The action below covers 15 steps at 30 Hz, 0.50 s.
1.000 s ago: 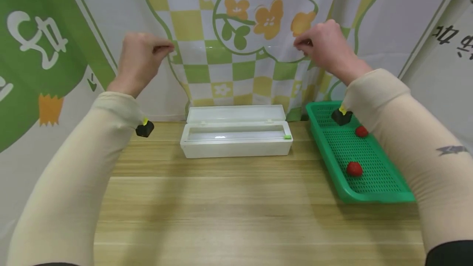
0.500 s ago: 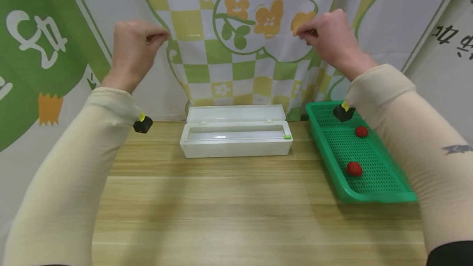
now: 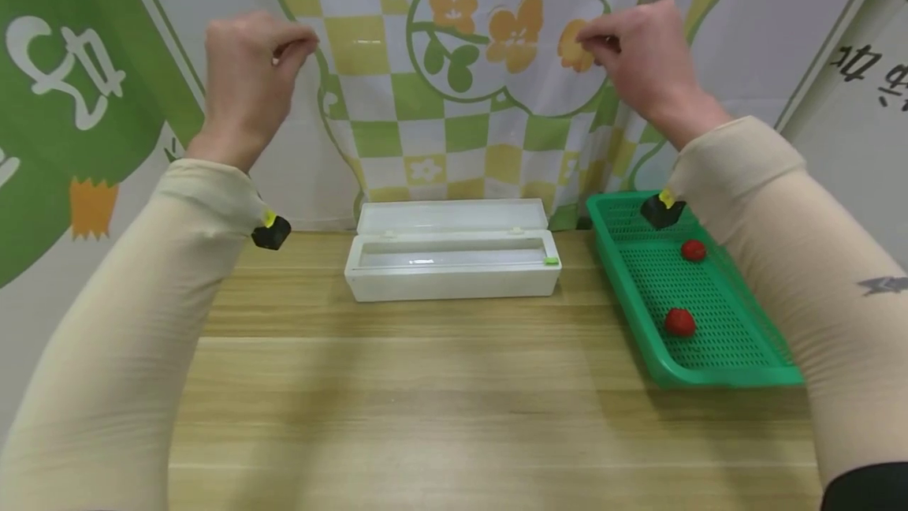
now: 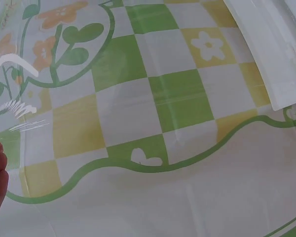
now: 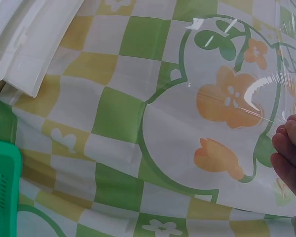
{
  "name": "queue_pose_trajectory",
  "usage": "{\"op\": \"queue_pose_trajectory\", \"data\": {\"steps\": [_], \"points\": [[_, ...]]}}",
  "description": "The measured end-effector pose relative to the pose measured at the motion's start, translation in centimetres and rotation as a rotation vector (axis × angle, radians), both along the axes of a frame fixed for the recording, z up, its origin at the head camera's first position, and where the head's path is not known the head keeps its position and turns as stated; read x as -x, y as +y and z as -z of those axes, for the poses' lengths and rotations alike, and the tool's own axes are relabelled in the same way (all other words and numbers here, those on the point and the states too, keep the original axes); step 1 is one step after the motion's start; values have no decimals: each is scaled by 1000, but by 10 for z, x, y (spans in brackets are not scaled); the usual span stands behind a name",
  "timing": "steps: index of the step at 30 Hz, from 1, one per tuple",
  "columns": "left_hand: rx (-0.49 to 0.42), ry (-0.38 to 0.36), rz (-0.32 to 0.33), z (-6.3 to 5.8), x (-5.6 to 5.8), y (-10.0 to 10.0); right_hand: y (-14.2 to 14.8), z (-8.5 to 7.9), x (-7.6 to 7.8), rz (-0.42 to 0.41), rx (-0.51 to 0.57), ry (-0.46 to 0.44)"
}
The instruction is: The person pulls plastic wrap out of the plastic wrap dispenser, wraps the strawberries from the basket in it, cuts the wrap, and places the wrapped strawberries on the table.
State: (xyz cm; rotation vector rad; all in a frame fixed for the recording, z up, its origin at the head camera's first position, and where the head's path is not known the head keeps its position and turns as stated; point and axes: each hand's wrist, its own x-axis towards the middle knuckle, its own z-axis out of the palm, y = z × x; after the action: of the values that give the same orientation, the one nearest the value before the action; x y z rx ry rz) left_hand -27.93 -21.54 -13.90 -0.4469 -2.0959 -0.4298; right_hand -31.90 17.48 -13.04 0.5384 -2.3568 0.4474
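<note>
Both hands are raised above the table in the head view, thumbs against bent fingers. The left hand (image 3: 248,85) pinches one edge of a clear sheet of cling film (image 4: 17,106). On the other side the right hand (image 3: 649,65) pinches its opposite edge. The film is nearly invisible; glare and fine creases radiating from the right fingertips (image 5: 286,129) show it in the right wrist view. Below, a white cling film dispenser (image 3: 454,285) stands on the table with its lid (image 3: 454,216) tipped back. A small green slider (image 3: 551,261) sits at its right end.
A green perforated basket (image 3: 627,298) stands at the right, partly behind the right forearm. Inside lie two red fruits, a nearer one (image 3: 679,322) and a farther one (image 3: 694,251). A patterned curtain (image 3: 440,132) hangs behind the wooden table (image 3: 454,400).
Both hands have risen higher, away from the dispenser, and moved slightly apart, still pinching the film. The dispenser, basket and fruits have stayed in place.
</note>
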Motion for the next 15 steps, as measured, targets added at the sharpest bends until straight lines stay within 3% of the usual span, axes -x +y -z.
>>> {"op": "queue_pose_trajectory", "data": {"steps": [7, 15], "points": [[-44, 9, -19, -5, -2, 3, 2, -6, -1, 23, 2, 29], [-73, 51, -14, -10, -13, 3, 4, -13, -9, 23, 20, 62]]}}
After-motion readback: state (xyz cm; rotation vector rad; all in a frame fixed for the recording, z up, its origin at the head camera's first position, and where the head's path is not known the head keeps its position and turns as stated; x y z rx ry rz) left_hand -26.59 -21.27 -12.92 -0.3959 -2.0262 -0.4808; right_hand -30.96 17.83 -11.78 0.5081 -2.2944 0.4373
